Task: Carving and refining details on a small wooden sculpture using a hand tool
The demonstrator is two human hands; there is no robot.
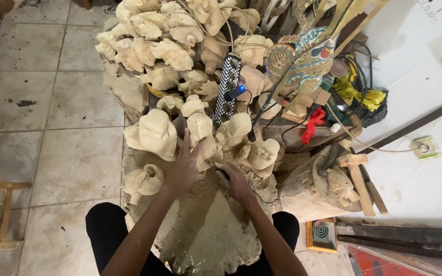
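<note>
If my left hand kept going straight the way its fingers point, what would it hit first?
The left hand points away from the body, fingers already on a pale unfinished carved wooden figure. Past that, probably the black-and-white checkered power strip, though depth is unclear.

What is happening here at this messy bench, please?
A seated person works on a pale wooden carving. The left hand steadies it, while the right hand presses a dark tool against its base. Many similar unpainted carvings are heaped around, a checkered power strip lies among them, and sawdust covers the work block.
</note>
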